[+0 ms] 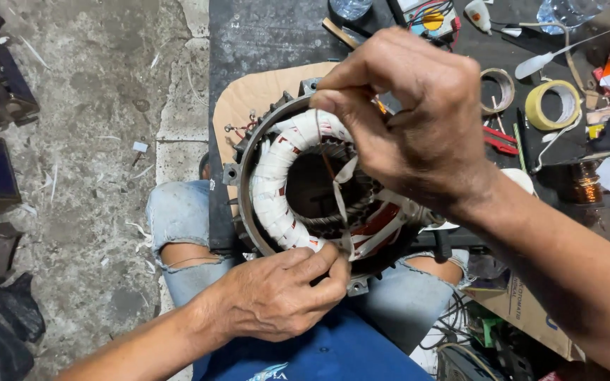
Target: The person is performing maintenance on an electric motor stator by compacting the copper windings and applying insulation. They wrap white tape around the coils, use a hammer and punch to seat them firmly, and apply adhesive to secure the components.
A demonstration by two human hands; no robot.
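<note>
Motor stator (277, 176), round metal ring, coils bound in white tape. Right hand (418, 113) pinching thin tape strip (340, 187); left hand (284, 293) pinched shut on its lower end.

The left hand (277, 293) enters from the lower left, forearm bare, knuckles up, fingers curled with thumb and forefinger pinched shut at its far tip. The right hand (411, 116) enters from the lower right, forearm angled upward, wrist bent, back facing the camera, thumb and forefinger pinched shut at its left edge.
</note>
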